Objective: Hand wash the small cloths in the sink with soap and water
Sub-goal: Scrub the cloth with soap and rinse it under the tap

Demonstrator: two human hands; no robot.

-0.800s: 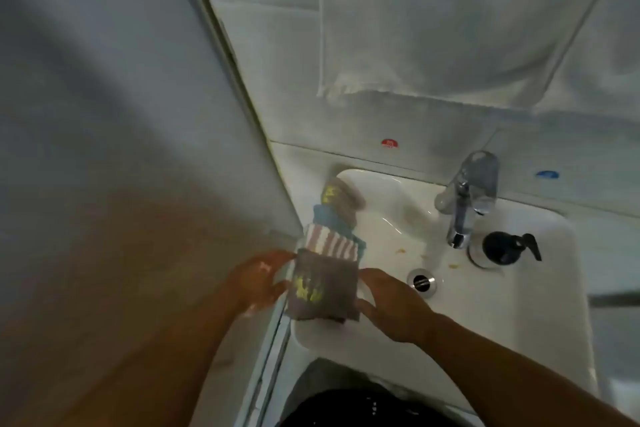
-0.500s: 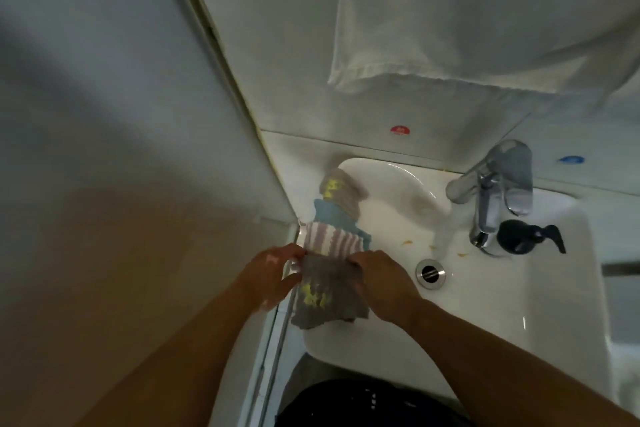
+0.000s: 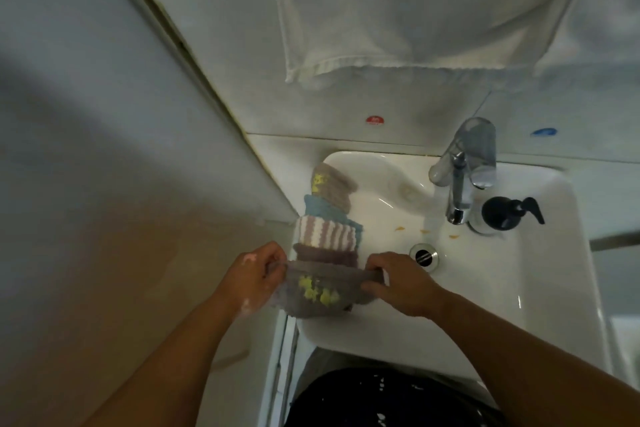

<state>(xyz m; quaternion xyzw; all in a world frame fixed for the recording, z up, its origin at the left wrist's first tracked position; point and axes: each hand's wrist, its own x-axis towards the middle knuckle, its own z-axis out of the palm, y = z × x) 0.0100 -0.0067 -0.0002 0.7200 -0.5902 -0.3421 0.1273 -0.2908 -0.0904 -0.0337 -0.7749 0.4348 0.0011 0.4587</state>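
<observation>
Both hands hold the nearest of the small cloths, a grey cloth [image 3: 318, 295] with yellow marks. The left hand [image 3: 254, 274] pinches its left end and the right hand [image 3: 401, 282] pinches its right end, fingers curled over the top edge. The cloth is stretched between them, so its long axis runs side to side across the person's front, and the lower part hangs loose over the near left corner of the sink [image 3: 554, 253].

Behind it the other cloths lie in an overlapping row along the sink's left rim, running away from the person: a purple cloth [image 3: 325, 255], a striped cloth [image 3: 325, 232], a blue cloth [image 3: 320, 210] and another grey one [image 3: 332, 187] at the far end.

The drain [image 3: 424, 255] sits just beyond the right hand, and the tap [image 3: 460, 184] and black soap bottle [image 3: 502, 213] stand further off to the right. No water can be seen running. A white towel [image 3: 415, 10] hangs on the wall above.

The held cloth looks dry and unsoaped, so the washing seems barely begun. The basin, tap and soap all lie to the right of the cloth, and the right hand is the nearer to them, so it is probably the one to let go and reach while the left keeps hold
</observation>
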